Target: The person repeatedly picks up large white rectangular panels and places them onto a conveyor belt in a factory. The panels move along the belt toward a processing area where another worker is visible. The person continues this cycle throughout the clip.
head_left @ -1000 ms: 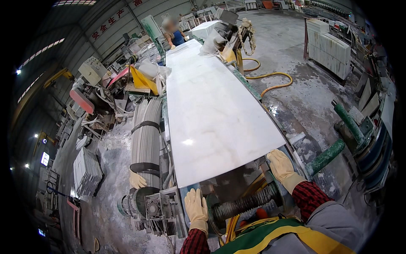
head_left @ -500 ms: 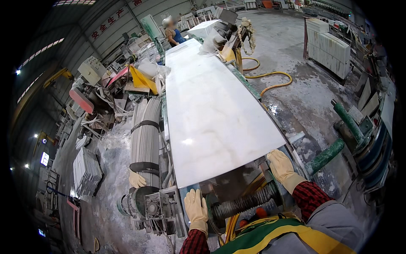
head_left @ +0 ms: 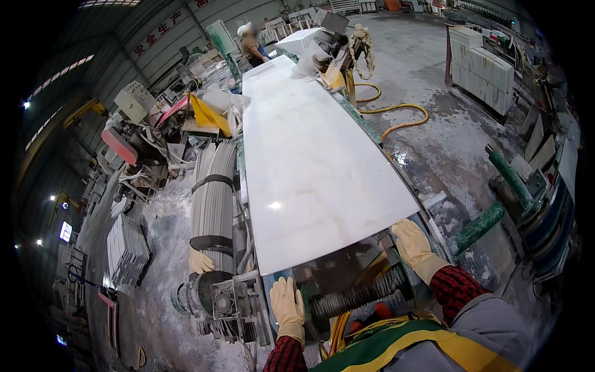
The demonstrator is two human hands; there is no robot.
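A long polished white stone slab (head_left: 316, 180) stretches away from me along a machine bed. My left hand (head_left: 287, 308), in a cream glove, lies flat with fingers stretched on the blue-grey frame by the slab's near left corner. By the near right corner, my right hand (head_left: 411, 245), gloved the same way, rests open on the other side of the frame. Neither hand holds anything. Between them, below the slab's near edge, sits a dark ribbed roller (head_left: 361, 297) with yellow hoses (head_left: 338, 335) beside it.
A motor with gearbox (head_left: 217, 304) and a spare glove (head_left: 200, 261) are at the left, near a strapped bundle of grey strips (head_left: 212, 198). Green posts (head_left: 477, 229) stick up at the right. A person (head_left: 251, 46) stands beyond the slab; a yellow hose (head_left: 403, 111) crosses the floor.
The person at the far end has turned and bent slightly to the right. My hands and the slab look unmoved.
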